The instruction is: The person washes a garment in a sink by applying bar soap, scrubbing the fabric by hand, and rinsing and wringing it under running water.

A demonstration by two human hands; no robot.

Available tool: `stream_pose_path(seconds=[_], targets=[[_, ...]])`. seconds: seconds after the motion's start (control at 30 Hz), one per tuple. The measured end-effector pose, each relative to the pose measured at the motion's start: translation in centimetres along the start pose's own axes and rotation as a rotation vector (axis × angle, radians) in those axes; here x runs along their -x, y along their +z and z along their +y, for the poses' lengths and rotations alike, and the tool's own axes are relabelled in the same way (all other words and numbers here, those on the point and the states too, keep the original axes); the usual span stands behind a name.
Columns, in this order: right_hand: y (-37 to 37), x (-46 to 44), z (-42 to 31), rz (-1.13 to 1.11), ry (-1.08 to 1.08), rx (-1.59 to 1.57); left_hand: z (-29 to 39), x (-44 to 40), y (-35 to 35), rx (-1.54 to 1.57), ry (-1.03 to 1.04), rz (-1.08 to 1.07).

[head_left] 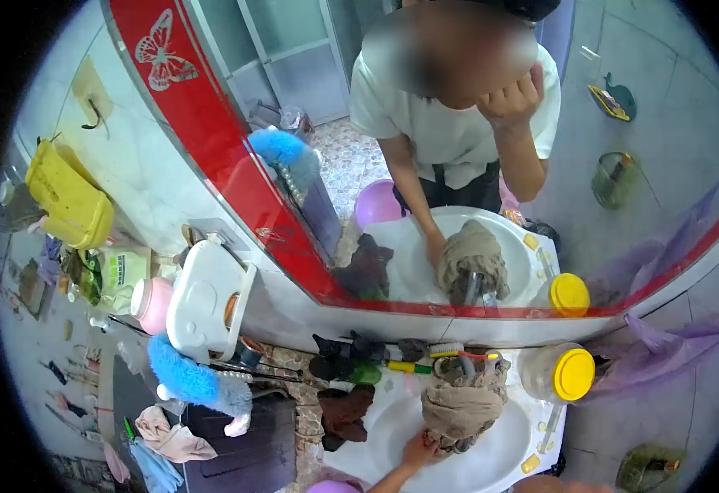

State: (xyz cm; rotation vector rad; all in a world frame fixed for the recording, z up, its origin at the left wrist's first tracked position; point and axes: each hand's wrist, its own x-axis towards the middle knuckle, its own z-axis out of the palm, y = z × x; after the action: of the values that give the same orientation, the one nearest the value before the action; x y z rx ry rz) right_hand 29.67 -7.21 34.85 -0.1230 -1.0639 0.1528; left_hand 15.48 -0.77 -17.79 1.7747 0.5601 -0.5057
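Observation:
A bundled grey-brown cloth (462,411) lies over the faucet and into the white sink (388,431). My left hand (423,450) is at the cloth's lower left edge, its fingers bent against the fabric; whether they grip it is hard to tell. At the bottom edge, right of the sink, only a blurred bit of skin (561,485) shows. The mirror (335,177) reflects a person in a white top, one hand by the cloth and the other raised near the head with its fingers curled.
A yellow-lidded jar (574,375) stands right of the sink. Dark brown cloth (345,415) lies on the left rim. Brushes (458,353) and dark items line the back ledge. Farther left are a blue fluffy duster (183,370) and a white holder (207,300).

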Motion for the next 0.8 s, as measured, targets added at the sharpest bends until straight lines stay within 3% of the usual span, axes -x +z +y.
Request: stream_pose_path(seconds=[0.03, 0.13, 0.2, 0.27, 0.33, 0.4, 0.47, 0.57, 0.6, 0.67, 0.73, 0.8], targets=[[-0.7, -0.5, -0.1, -0.043, 0.017, -0.043, 2.2, 1.3, -1.2, -0.148, 0.128, 0.05], [1.2, -2.6, -1.3, 0.323, 0.249, -0.05, 0.2, 0.7, -1.1, -0.394, 0.409, 0.066], [1.3, -0.8, -0.3, 0.355, 0.037, -0.213, 6.6, 2.8, -3.6, -0.185, 0.081, 0.028], [0.4, -1.4, -1.4, 0.302, 0.149, -0.211, 2.3, 1.0, -2.4, -0.443, 0.162, 0.019], [0.5, -0.6, -2.2, 0.248, 0.268, -0.197, 0.8, 0.5, -1.6, 0.063, 0.009, -0.04], [0.8, 2.9, -2.1, 0.475, 0.196, -0.123, -1.9, -1.5, -0.9, 0.085, 0.028, -0.042], [0.9, 4.7, -1.8, 0.745, 0.208, 0.056, 1.6, 0.6, -1.6, -0.207, 0.242, 0.189], [0.5, 6.7, -1.3, 1.178, 0.303, 0.257, 4.5, 3.2, -3.3, 0.243, 0.036, -0.078], [0.5, 7.7, -1.1, 1.248, 0.277, 0.273, 3.6, 3.1, -2.9, 0.129, 0.077, 0.02], [-0.2, 10.5, -1.4, 1.069, 0.294, 0.163, 4.3, 3.8, -3.1, 0.412, 0.027, -0.095], [0.4, 11.5, -1.2, 1.085, 0.3, 0.167, 5.8, 5.0, -3.5, 0.198, 0.159, -0.005], [0.9, 12.4, -1.3, 1.095, 0.286, 0.16, 4.6, 4.7, -2.9, 0.208, 0.141, -0.019]])
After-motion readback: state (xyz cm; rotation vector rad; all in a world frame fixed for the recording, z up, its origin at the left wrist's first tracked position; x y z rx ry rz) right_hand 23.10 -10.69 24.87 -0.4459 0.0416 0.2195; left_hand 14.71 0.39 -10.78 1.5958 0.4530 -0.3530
